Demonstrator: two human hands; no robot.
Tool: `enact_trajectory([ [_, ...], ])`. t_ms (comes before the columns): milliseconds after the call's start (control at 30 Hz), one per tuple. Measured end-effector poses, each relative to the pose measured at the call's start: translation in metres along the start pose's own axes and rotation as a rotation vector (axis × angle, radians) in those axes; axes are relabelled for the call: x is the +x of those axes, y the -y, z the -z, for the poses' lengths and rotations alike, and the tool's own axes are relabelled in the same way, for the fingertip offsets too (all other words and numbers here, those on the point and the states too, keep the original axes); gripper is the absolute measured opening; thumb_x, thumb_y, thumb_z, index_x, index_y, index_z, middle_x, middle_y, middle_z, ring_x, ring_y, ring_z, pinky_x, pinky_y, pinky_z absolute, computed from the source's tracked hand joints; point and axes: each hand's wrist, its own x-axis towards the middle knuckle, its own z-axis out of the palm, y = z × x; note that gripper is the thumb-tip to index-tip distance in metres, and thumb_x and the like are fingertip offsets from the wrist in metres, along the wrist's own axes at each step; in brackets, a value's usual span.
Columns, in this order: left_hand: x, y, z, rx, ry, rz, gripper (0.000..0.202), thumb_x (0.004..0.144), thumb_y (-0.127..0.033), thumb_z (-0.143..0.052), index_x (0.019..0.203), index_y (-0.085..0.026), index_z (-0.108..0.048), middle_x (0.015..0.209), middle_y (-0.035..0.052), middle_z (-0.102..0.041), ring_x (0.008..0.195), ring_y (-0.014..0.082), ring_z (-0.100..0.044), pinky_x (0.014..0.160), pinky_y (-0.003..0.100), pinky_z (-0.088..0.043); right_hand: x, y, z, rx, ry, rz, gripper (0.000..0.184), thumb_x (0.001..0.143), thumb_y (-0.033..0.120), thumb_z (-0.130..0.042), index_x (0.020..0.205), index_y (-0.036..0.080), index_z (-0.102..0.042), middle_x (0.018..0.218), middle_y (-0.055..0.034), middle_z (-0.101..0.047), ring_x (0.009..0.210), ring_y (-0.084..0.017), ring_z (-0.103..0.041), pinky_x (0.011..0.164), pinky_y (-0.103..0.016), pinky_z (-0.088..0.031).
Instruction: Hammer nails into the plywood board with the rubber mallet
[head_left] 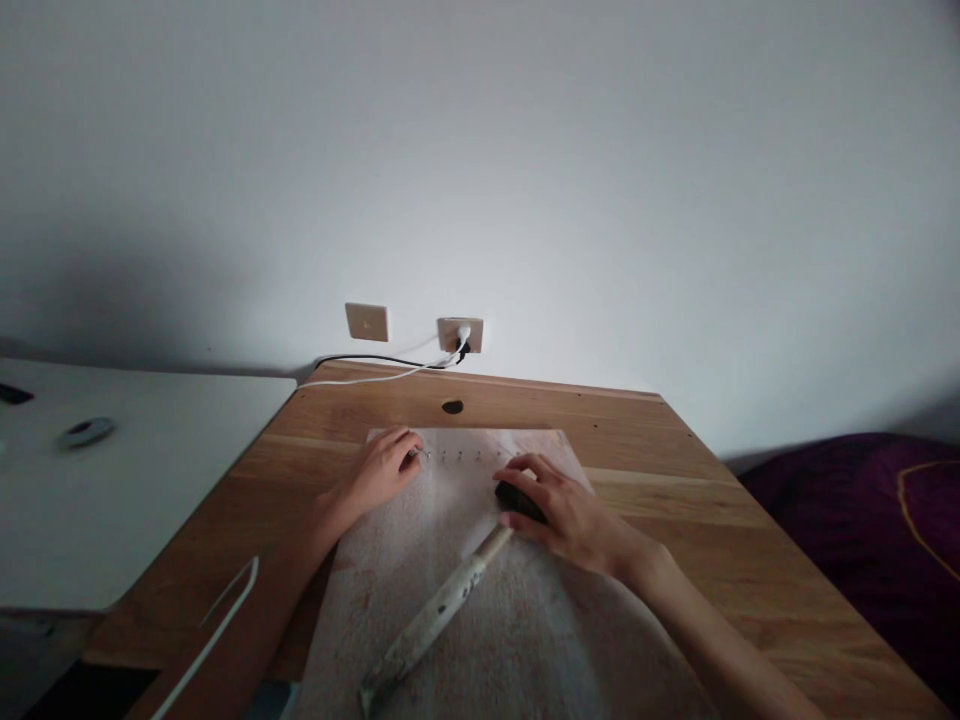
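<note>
A row of several small nails stands upright near the far edge of a worn, pale board. My left hand is at the row's left end, its fingers pinched on a small shiny piece that looks like a nail. Across the board lies a hammer with a dark head and a worn, pale handle, which slants toward the near left. The fingers of my right hand are closed around the hammer's head, just beyond the right end of the nails and partly hiding the head.
Under the board is a wooden table with a cable hole near the wall. Cords run from a wall socket. A white table adjoins at left, bearing a grey roundish object. Purple fabric lies at right.
</note>
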Motion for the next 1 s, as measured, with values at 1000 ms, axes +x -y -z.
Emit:
enact_trajectory([
  [1000,-0.003,-0.002,-0.001,-0.051,-0.008,-0.017,0.010,0.092,-0.017,-0.063,0.099,-0.023,-0.067,0.099,0.0037,-0.066,0.098,0.0213,-0.065,0.090,0.034,-0.050,0.062,-0.008,-0.005,-0.453,-0.109,-0.694,0.026,0.098,0.014,-0.046,0.108,0.016,-0.070,0.105,-0.0152,-0.077,0.094,-0.025,-0.074,0.077,-0.032,-0.051],
])
